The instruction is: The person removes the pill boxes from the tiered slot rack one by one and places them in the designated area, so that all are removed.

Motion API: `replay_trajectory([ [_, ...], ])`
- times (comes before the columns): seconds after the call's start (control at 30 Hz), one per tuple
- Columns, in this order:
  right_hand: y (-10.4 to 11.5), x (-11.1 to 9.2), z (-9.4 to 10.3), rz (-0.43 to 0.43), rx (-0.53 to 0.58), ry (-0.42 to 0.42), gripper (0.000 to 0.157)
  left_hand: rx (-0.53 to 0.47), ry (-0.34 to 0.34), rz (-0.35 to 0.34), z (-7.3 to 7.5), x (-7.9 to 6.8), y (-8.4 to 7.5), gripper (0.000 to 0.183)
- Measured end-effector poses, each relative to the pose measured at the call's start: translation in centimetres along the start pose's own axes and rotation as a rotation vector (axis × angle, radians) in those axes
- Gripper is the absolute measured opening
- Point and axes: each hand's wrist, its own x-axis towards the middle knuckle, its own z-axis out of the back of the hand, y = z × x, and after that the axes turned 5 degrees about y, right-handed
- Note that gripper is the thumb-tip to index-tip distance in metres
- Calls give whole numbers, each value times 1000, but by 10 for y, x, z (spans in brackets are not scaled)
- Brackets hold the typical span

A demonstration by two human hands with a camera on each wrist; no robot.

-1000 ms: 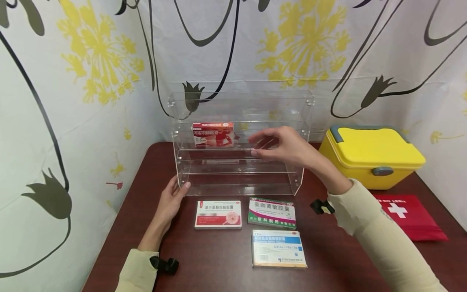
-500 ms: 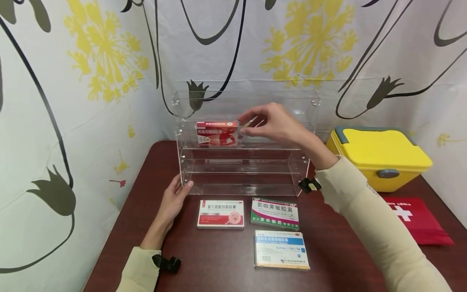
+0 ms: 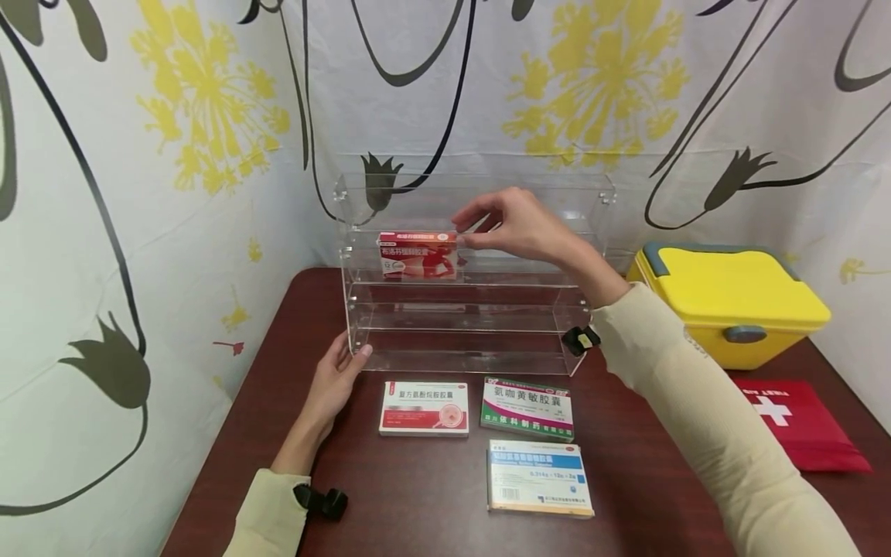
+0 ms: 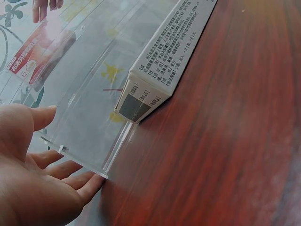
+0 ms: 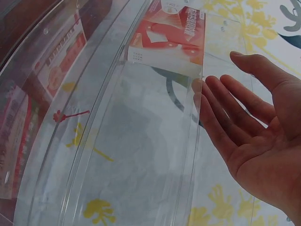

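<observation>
A clear acrylic tiered rack [image 3: 459, 361] stands on the table. My left hand [image 3: 334, 387] grips its lower left side panel, thumb in front and fingers along the outer face in the left wrist view. On an upper tier, toward the left, stands a red-and-white medicine box [image 3: 419, 257]. My right hand [image 3: 518, 224] is at that box's right end. In the right wrist view its fingers are spread and loosely bent, thumb apart; one fingertip lies close to the corner of the medicine box [image 5: 169, 37], and contact is unclear.
Before the rack lie a white-and-red box [image 3: 425, 408], a green-and-pink box [image 3: 527, 408] and a blue-and-white box [image 3: 539, 477]. A yellow case [image 3: 731, 302] and a red first-aid pouch [image 3: 810, 425] sit at the right. A patterned cloth [image 3: 230, 325] hangs behind.
My right hand has moved left and up to the right end of the red-and-white medicine box. My left hand stays on the rack. The view has shifted slightly.
</observation>
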Motion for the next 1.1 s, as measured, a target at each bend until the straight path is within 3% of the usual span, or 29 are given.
replay_trajectory([
  [0.7, 0, 3, -15, -50, -65, 11, 26, -1, 6, -4, 0, -1, -2, 65],
  [1.1, -5, 0, -32, 50, -27, -89, 18, -9, 11, -2, 0, -3, -3, 66],
])
